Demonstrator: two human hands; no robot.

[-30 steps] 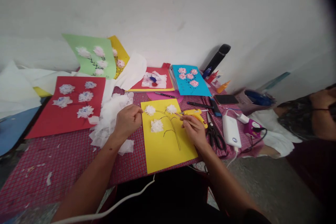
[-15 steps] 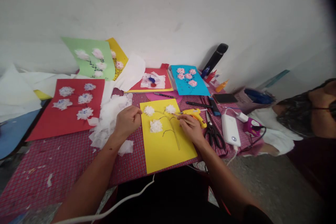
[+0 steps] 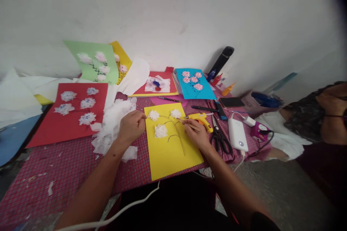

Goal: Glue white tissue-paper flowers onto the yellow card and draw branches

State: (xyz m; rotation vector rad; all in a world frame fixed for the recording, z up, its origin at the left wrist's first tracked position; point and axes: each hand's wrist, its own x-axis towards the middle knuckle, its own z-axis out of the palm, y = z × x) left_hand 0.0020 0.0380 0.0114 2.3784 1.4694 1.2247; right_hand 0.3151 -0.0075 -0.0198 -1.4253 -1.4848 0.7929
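Note:
A yellow sheet [image 3: 165,158] lies before me with pencilled curved stems and three white tissue-paper flowers; one flower [image 3: 161,131] is lower left, another flower [image 3: 175,113] upper right. My right hand [image 3: 195,132] rests on the sheet's right side, fingers closed around a thin brown stick [image 3: 192,126], possibly a brush. The stick's tip is close to the upper right flower. My left hand [image 3: 132,126] is curled into a fist beside the sheet's upper left edge, with nothing visible in it. White tissue-paper pieces [image 3: 110,135] are heaped next to that hand.
Right of the sheet lie a yellow glue gun [image 3: 199,118], black scissors [image 3: 221,140] and a white power bank [image 3: 238,134]. A red flower card [image 3: 73,130] and a blue flower card [image 3: 206,92] flank the workspace. Another person's arm [image 3: 306,115] is at the far right.
Both hands stay nearly in place, the stick still in my right hand near the upper right flower. The view has shifted very slightly.

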